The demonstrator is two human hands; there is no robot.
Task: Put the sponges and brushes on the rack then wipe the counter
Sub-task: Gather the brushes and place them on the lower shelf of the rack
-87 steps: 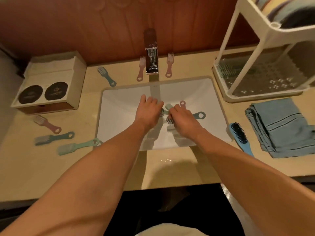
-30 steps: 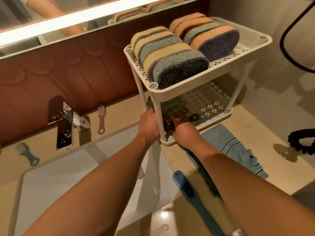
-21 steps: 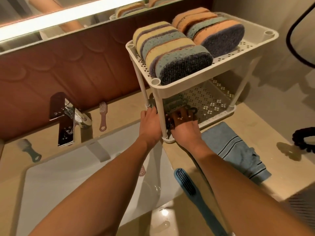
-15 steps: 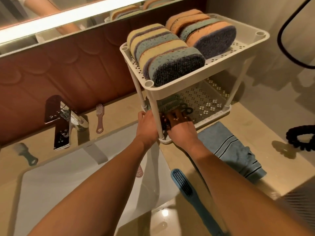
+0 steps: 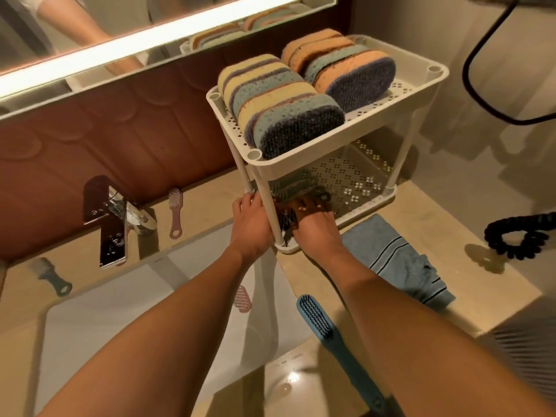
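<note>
Warm, dim indoor light. The main source is the glowing strip along the mirror's lower edge (image 5: 126, 46), blown out to featureless white. The white two-tier plastic rack (image 5: 331, 159) throws soft, broad shadows rightward onto the pale wall (image 5: 526, 164). Its upper tier shades the lower one, where the right hand (image 5: 313, 227) sits in gloom and its grip cannot be made out. Small specular spots glint on the glossy beige counter (image 5: 288, 392) and the chrome tap (image 5: 112, 236). Wide-angle distortion tilts and bows straight edges toward the margins. Fine detail is soft and smeared throughout.
</note>
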